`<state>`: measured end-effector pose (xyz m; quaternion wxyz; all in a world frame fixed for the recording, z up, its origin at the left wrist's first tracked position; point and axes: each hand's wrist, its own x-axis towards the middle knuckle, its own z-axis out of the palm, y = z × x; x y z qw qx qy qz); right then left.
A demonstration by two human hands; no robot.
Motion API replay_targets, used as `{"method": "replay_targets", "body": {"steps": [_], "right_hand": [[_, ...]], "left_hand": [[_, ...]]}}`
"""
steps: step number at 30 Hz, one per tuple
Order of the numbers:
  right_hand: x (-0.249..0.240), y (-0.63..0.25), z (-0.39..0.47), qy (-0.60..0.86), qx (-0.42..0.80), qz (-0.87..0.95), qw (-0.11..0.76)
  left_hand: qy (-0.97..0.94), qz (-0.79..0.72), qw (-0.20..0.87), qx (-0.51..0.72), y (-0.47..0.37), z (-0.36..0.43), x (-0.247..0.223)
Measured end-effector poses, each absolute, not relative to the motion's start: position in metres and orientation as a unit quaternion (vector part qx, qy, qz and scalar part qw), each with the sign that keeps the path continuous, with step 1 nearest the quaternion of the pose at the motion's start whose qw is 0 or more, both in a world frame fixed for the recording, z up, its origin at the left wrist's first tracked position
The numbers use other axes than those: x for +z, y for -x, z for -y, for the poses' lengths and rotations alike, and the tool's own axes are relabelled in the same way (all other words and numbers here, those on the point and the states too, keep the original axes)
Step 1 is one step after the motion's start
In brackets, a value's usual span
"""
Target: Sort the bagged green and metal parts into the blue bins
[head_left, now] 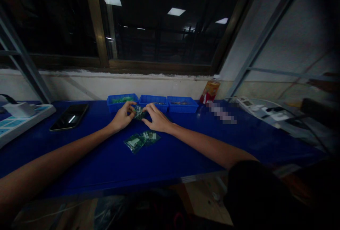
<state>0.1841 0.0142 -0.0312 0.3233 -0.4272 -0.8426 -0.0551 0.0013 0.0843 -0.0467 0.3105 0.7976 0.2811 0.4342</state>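
Observation:
Between my two hands is a small clear plastic bag (139,112) with a green tint and small pale pieces inside. My left hand (123,116) pinches its left edge, and my right hand (156,118) has thumb and fingers at its right edge. Nearer to me on the blue table (106,162) lie two similar bags, one (134,142) overlapping the other (150,137), with white pieces in them. Just beyond my hands stand three blue bins: the left bin (113,107) holds green-tinted bags, while the middle bin (160,107) and right bin (183,108) hold small parts too small to name.
A phone (69,117) and a white power strip (29,118) lie at the left. At the back right stands a bottle (210,90) with amber liquid and a red label. Another power strip (265,113) with cables is at the far right. A window (164,28) rises behind the table.

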Motion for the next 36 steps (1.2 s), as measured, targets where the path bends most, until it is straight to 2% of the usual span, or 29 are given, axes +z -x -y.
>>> {"method": "replay_targets", "body": {"steps": [17, 23, 27, 32, 36], "right_hand": [[-0.033, -0.185, -0.016, 0.433, -0.029, 0.823, 0.366], [-0.03, -0.188, -0.016, 0.401, 0.044, 0.846, 0.35], [-0.032, -0.189, -0.018, 0.421, 0.097, 0.831, 0.35], [-0.035, -0.187, -0.018, 0.419, 0.013, 0.834, 0.358], [-0.038, -0.188, -0.02, 0.411, -0.059, 0.831, 0.371]], "left_hand": [[-0.784, -0.259, 0.355, 0.438, -0.001, -0.077, -0.039], [-0.82, -0.179, 0.307, 0.448, -0.001, -0.077, -0.038], [-0.853, -0.174, 0.236, 0.432, 0.0, -0.072, -0.034], [-0.865, -0.229, 0.149, 0.421, 0.0, -0.067, -0.032], [-0.858, -0.275, 0.131, 0.414, -0.001, -0.069, -0.033]]}}
